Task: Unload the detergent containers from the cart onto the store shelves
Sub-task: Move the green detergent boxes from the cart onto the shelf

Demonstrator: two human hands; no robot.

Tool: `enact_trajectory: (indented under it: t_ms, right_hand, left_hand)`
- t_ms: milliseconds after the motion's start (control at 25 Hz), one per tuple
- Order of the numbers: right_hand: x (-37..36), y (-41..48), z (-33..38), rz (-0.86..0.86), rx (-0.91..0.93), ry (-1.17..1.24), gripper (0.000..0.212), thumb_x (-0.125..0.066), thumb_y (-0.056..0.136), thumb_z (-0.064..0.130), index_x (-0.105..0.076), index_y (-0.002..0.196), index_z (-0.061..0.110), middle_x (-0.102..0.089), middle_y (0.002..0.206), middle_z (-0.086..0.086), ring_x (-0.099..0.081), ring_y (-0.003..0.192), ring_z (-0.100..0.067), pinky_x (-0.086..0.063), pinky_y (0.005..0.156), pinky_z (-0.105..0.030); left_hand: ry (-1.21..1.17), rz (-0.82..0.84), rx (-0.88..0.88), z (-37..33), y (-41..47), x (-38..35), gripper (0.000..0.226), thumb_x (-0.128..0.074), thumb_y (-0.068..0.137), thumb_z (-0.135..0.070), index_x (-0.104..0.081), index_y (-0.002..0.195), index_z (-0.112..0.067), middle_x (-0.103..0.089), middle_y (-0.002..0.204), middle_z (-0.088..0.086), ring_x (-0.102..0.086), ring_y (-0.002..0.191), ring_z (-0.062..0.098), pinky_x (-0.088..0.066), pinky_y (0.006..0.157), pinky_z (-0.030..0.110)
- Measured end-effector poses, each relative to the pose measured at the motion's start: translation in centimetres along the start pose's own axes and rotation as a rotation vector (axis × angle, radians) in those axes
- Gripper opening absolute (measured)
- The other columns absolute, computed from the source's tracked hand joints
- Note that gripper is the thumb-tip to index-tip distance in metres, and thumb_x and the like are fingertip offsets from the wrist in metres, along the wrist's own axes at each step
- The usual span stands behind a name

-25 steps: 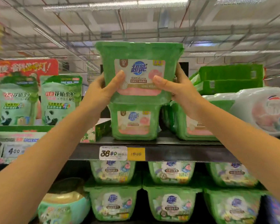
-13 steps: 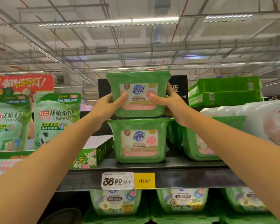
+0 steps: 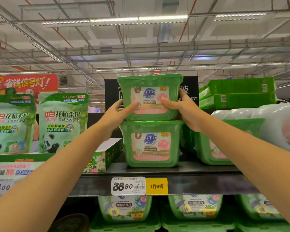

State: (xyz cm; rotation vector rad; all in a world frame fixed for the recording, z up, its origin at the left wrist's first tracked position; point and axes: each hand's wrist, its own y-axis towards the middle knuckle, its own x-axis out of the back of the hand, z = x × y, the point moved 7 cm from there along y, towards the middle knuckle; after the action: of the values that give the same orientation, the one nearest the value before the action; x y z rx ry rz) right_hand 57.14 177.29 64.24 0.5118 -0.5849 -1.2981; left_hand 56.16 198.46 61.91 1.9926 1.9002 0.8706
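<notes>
Currently gripping tub (image 3: 150, 97) between left hand (image 3: 117, 113) and right hand (image 3: 182, 108), thumbs on front label, both clasped round sides. Appears seated on second tub (image 3: 151, 144) just beneath both palms. Align rims flush, press down lightly, confirm no wobble before letting go.

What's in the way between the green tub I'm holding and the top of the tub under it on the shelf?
Nothing visible. The held tub is directly over the lower tub, its base at the lid with no gap seen. The left hand and right hand grip its sides.
</notes>
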Motion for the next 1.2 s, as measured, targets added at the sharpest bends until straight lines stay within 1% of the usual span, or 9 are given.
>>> enact_trajectory:
  t_ms: [120,240,360,520,600,760,840,1080,1200]
  right_hand:
    - [-0.1,-0.1,-0.1,-0.009,0.001,0.011,0.071,-0.075,0.079,0.022,-0.038,0.140,0.023,-0.070,0.117,0.000,-0.071,0.098,-0.018,-0.057,0.085,-0.038]
    - [-0.3,-0.3,0.1,-0.017,0.010,0.041,0.063,-0.073,0.082,0.019,-0.043,0.136,0.024,-0.071,0.115,0.000,-0.072,0.096,-0.018,-0.059,0.074,-0.032]
    - [-0.4,-0.5,0.3,-0.015,0.015,0.068,0.064,-0.075,0.076,0.022,-0.046,0.133,0.027,-0.072,0.113,0.002,-0.072,0.094,-0.019,-0.059,0.070,-0.031]
    - [-0.4,-0.9,0.5,-0.030,0.020,0.078,0.065,-0.077,0.067,0.029,-0.050,0.125,0.036,-0.074,0.107,0.005,-0.072,0.093,-0.017,-0.059,0.071,-0.031]
    - [-0.4,-1.0,0.4,-0.044,0.014,0.090,0.071,-0.077,0.068,0.028,-0.047,0.132,0.032,-0.073,0.111,0.003,-0.071,0.098,-0.021,-0.058,0.080,-0.037]
    - [-0.2,-1.2,0.3,-0.068,-0.004,0.114,0.072,-0.075,0.075,0.022,-0.043,0.139,0.028,-0.072,0.112,-0.001,-0.070,0.102,-0.025,-0.055,0.091,-0.046]
    - [-0.1,-1.2,0.2,-0.079,-0.012,0.073,0.080,-0.075,0.075,0.024,-0.035,0.144,0.027,-0.071,0.115,-0.006,-0.069,0.102,-0.026,-0.052,0.095,-0.048]
    - [0.2,-1.6,1.1,-0.031,-0.068,-0.052,0.089,-0.077,0.071,0.028,-0.031,0.147,0.023,-0.069,0.117,-0.003,-0.071,0.099,-0.021,-0.054,0.091,-0.042]
    - [1.2,-2.7,2.6,-0.085,-0.027,-0.321,0.076,-0.076,0.075,0.035,-0.040,0.141,0.020,-0.063,0.122,0.000,-0.064,0.107,-0.018,-0.049,0.098,-0.040]
  left_hand:
    - [-0.051,0.063,0.102,2.8,-1.9,-0.3,0.115,-0.089,0.045,-0.040,-0.033,0.145,-0.032,-0.067,0.123,0.001,-0.067,0.107,0.023,-0.050,0.095,0.051]
    - [-0.108,0.105,0.104,3.9,-2.8,-0.4,0.094,-0.091,0.043,-0.023,-0.054,0.130,-0.027,-0.075,0.104,0.001,-0.072,0.096,0.021,-0.058,0.084,0.048]
    - [-0.103,0.098,0.093,3.5,-2.5,0.3,0.067,-0.088,0.045,-0.023,-0.066,0.109,-0.027,-0.076,0.100,0.001,-0.072,0.097,0.023,-0.060,0.080,0.041]
    - [-0.126,0.154,0.074,3.5,-2.7,0.5,0.049,-0.087,0.047,-0.024,-0.074,0.094,-0.030,-0.076,0.100,0.004,-0.072,0.096,0.021,-0.060,0.078,0.036]
    - [-0.149,0.138,0.081,3.7,-2.8,0.6,0.054,-0.087,0.046,-0.024,-0.073,0.098,-0.030,-0.076,0.101,0.004,-0.071,0.099,0.023,-0.059,0.083,0.040]
    - [-0.124,0.095,0.108,4.0,-2.9,0.8,0.088,-0.084,0.051,-0.020,-0.053,0.134,-0.018,-0.072,0.112,0.009,-0.067,0.107,0.027,-0.054,0.093,0.048]
    - [-0.125,0.086,0.106,4.0,-3.1,0.9,0.095,-0.084,0.052,-0.020,-0.047,0.140,-0.016,-0.070,0.116,0.010,-0.067,0.109,0.026,-0.053,0.095,0.049]
    - [-0.027,0.083,0.118,3.3,-3.8,0.8,0.094,-0.084,0.058,-0.025,-0.043,0.143,-0.018,-0.063,0.126,0.004,-0.063,0.113,0.021,-0.054,0.094,0.042]
    - [0.106,-0.111,0.072,2.4,-4.5,2.1,0.076,-0.081,0.073,-0.025,-0.045,0.140,-0.020,-0.054,0.127,-0.001,-0.053,0.119,0.018,-0.051,0.094,0.036]
